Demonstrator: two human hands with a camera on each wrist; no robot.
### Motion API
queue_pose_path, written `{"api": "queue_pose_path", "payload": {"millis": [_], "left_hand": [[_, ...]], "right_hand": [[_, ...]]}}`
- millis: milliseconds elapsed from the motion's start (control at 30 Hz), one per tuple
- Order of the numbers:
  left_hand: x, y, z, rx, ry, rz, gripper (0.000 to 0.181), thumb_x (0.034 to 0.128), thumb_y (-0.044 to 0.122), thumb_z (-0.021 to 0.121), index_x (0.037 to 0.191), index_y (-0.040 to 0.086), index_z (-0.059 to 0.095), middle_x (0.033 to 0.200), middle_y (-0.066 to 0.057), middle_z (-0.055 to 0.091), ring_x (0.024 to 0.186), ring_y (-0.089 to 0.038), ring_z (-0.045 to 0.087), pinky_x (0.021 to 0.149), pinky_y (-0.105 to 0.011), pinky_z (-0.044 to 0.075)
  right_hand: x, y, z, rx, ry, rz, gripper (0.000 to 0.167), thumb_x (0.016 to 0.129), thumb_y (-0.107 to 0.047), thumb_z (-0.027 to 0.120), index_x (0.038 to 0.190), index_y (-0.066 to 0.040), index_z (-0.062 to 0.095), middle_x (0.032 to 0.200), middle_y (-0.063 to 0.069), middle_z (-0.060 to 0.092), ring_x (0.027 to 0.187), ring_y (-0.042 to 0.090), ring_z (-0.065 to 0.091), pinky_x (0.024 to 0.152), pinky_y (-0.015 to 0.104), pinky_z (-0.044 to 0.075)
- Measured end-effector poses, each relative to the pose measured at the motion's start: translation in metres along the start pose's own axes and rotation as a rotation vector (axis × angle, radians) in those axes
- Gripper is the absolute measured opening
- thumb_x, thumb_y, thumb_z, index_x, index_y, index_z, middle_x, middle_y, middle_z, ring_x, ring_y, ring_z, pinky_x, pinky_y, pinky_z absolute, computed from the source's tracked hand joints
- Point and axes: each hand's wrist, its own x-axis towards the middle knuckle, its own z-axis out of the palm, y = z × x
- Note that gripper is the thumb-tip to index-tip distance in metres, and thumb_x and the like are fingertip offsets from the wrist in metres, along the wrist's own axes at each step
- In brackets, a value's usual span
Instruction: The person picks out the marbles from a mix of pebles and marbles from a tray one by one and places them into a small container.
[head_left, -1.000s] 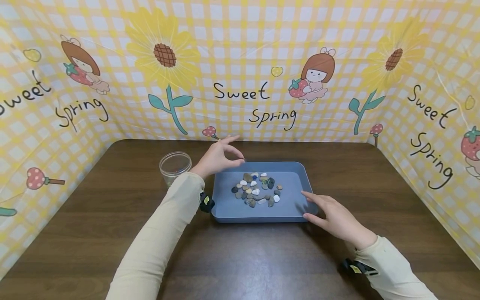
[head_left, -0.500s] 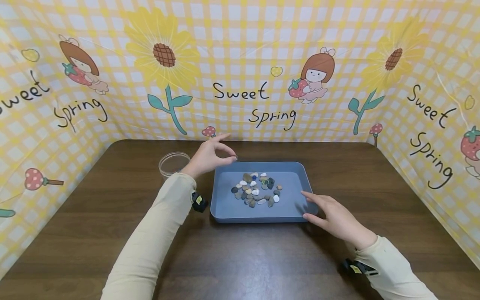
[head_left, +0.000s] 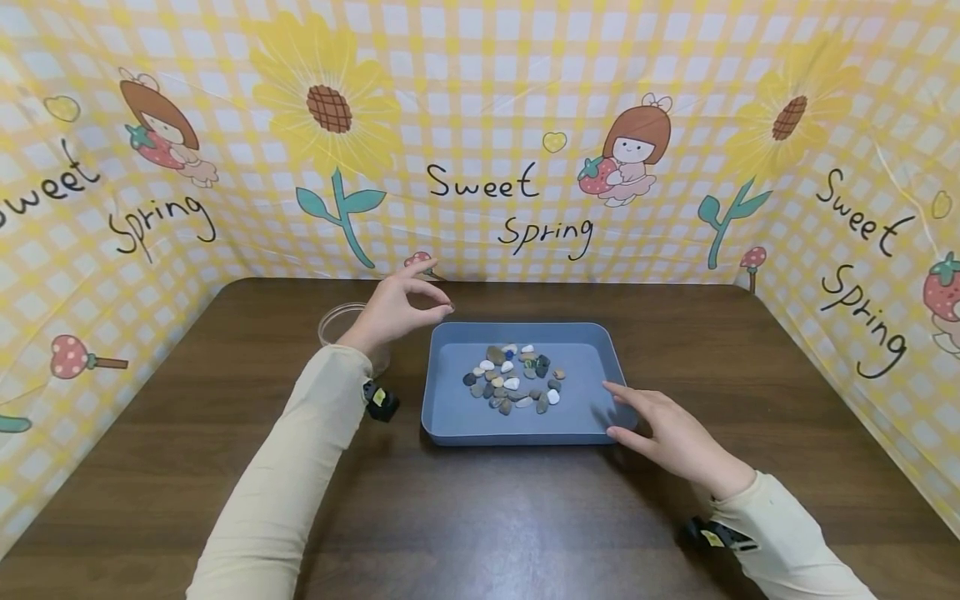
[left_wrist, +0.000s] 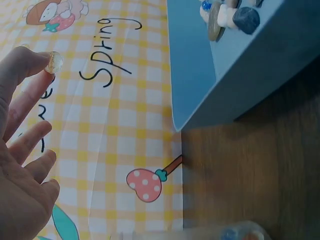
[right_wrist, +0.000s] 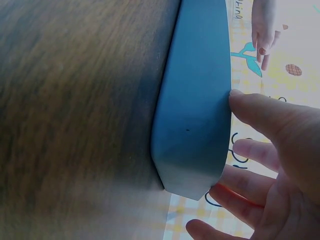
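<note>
Between thumb and index finger, my left hand pinches a small, clear, round glass marble. It is raised above the table, past the far left corner of a blue-grey tray. Beneath and behind this hand stands a clear jar, mostly hidden in the head view; its edge, with something blue inside, shows low in the left wrist view. Pebbles in white, tan, grey and black lie in the tray's middle, with a blue piece among them. My right hand, fingers spread, rests at the tray's right rim.
The tray stands on a dark brown wooden table. A yellow checked cloth with printed flowers and figures walls off the back and both sides.
My left hand has moved left, away from above the tray's far edge towards the jar, carrying the marble and covering more of the jar. My right hand has stayed at the rim.
</note>
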Motion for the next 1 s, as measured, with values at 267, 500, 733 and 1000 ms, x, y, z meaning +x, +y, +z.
{"api": "queue_pose_path", "payload": {"millis": [267,500,733,1000], "left_hand": [[-0.005,-0.007,-0.011,-0.006,0.039,0.001,0.016,0.0807,0.020,0.071,0.092,0.009,0.074,0.149,0.000,0.038,0.144,-0.022,0.023,0.113,-0.052,0.025],[-0.010,-0.013,-0.019,-0.024,0.036,-0.034,0.017,0.0822,0.024,0.071,0.093,0.011,0.074,0.151,0.003,0.035,0.146,-0.023,0.017,0.115,-0.054,0.019],[-0.012,-0.020,-0.028,-0.026,0.067,-0.069,0.024,0.0824,0.030,0.070,0.095,0.010,0.073,0.150,0.001,0.036,0.144,-0.023,0.022,0.113,-0.052,0.025],[-0.017,-0.030,-0.034,-0.016,0.098,-0.079,0.027,0.0824,0.030,0.070,0.095,0.007,0.073,0.151,0.000,0.036,0.145,-0.025,0.021,0.114,-0.055,0.021]], "right_hand": [[-0.001,-0.002,-0.002,0.002,0.008,-0.010,0.057,0.086,-0.029,0.066,0.137,-0.009,0.047,0.127,0.014,0.060,0.117,0.035,0.054,0.096,0.053,0.044],[-0.001,-0.002,-0.002,-0.002,0.009,-0.009,0.057,0.087,-0.029,0.066,0.137,-0.009,0.046,0.127,0.013,0.060,0.117,0.034,0.054,0.096,0.052,0.044],[0.000,-0.002,-0.001,0.004,0.011,-0.009,0.057,0.087,-0.029,0.066,0.137,-0.010,0.046,0.126,0.014,0.060,0.117,0.034,0.054,0.096,0.052,0.044],[-0.001,-0.002,-0.001,0.009,0.008,-0.001,0.057,0.087,-0.029,0.066,0.137,-0.010,0.046,0.127,0.014,0.060,0.117,0.034,0.054,0.096,0.053,0.044]]}}
